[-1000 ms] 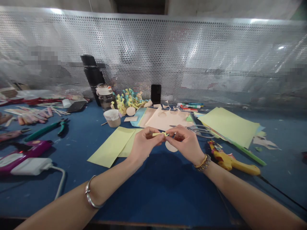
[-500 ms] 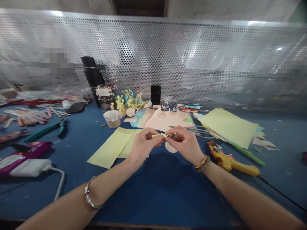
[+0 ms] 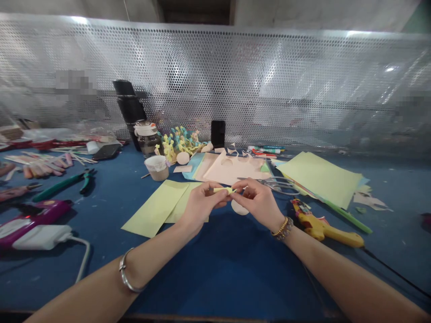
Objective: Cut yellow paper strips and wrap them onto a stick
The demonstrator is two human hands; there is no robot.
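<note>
A small rolled piece of yellow paper (image 3: 222, 190) is pinched between my two hands above the blue table. My left hand (image 3: 202, 202) has its thumb and fingers closed on the roll's left part. At the roll's right end, my right hand (image 3: 257, 199) pinches with thumb and forefinger. Below my right fingers lies a pale paper disc (image 3: 239, 207), partly covered. Yellow paper sheets (image 3: 155, 211) lie to the left, running under my left hand. Scissors (image 3: 279, 183) rest just beyond my right hand.
Cut pink paper (image 3: 232, 169) lies ahead. A cup (image 3: 157, 168), a jar (image 3: 148, 140) and a black flask (image 3: 129, 110) stand at back left. Green pliers (image 3: 63, 185) are on the left. To the right are a yellow glue gun (image 3: 328, 229), a green cutter (image 3: 348, 216) and stacked yellow paper (image 3: 325, 177).
Both hands stay nearly in place, still pinching the paper roll. Only slight shifts of the fingers and of the camera show.
</note>
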